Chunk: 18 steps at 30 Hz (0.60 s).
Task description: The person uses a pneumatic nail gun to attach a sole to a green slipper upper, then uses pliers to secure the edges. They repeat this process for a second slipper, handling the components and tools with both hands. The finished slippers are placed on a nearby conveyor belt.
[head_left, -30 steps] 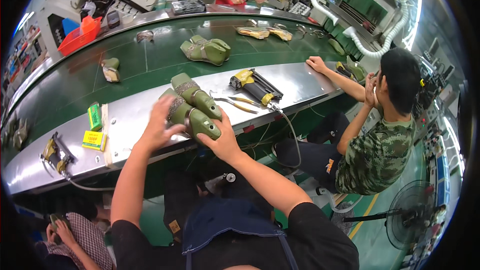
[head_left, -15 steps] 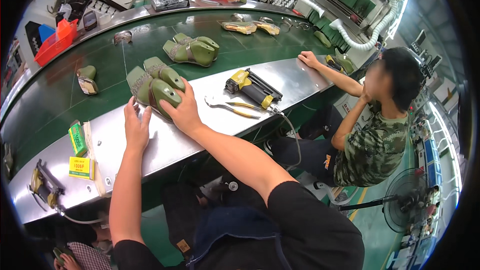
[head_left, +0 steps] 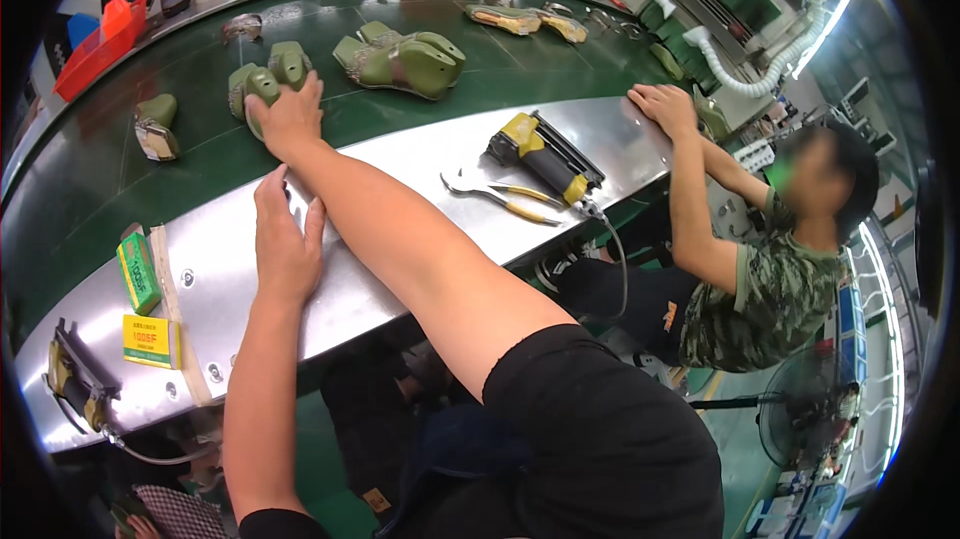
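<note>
**Olive shoe lasts set down on the green belt**

The right hand reaches far across the brushed steel worktop and lies on a pair of olive-green moulded shoe lasts, fingers curled over the nearer one where they sit on the dark green conveyor belt. The left hand rests flat and open on the steel, fingers spread, bracing the lean.

To place the pair well, I judge the hand should press down evenly until both lasts sit steady, then lift straight up so neither tips. A second pair of olive lasts lies just beside them, so some gap between the pairs is worth keeping.

A yellow-and-black pneumatic nail gun and yellow-handled pliers lie on the steel near a co-worker's hand.
</note>
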### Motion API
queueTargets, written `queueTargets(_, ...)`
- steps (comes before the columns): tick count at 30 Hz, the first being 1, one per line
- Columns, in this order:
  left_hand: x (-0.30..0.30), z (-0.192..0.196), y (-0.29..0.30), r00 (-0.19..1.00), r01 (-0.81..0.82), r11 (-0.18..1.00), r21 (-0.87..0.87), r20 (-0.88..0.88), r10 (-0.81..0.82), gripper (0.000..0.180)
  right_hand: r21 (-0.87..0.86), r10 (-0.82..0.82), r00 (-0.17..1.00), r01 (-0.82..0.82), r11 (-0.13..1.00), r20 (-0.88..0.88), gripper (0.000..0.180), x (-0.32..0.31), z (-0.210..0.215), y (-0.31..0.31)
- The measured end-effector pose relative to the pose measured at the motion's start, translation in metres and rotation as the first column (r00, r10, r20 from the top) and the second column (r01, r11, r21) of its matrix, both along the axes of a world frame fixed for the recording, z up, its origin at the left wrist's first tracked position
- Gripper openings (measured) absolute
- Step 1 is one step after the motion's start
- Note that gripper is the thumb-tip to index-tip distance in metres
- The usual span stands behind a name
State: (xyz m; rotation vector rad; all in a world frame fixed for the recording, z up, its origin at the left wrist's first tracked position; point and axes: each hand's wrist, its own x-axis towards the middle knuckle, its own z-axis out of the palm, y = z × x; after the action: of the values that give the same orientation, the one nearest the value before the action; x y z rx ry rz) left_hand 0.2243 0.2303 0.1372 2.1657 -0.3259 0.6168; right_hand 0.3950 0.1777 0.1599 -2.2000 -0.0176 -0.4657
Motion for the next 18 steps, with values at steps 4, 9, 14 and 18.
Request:
queueTargets(4, -0.001, -0.001, 0.008, 1.000, 0.000, 1.000, -0.030, 0.004, 0.000, 0.059, -0.282, 0.143, 0.905, -0.270, 0.921, -0.400, 0.080, -0.039, 0.019, -0.017)
queueTargets(9, 0.007, -0.003, 0.001, 0.997, 0.035, 0.996, -0.085, 0.066, -0.030, 0.056, -0.476, 0.177, 0.978, -0.209, 0.854, -0.112, 0.055, -0.071, -0.011, -0.050)
queueTargets(14, 0.006, -0.011, 0.014, 0.999, -0.023, 0.998, -0.051, 0.027, 0.024, 0.061, -0.475, 0.299, 0.947, -0.212, 0.854, 0.115, 0.047, -0.143, -0.036, -0.076)
queueTargets(18, 0.008, -0.014, 0.012, 0.998, -0.038, 0.999, 0.026, 0.052, 0.036, 0.060, -0.463, 0.316, 0.945, -0.244, 0.852, 0.083, 0.044, -0.200, -0.037, -0.107)
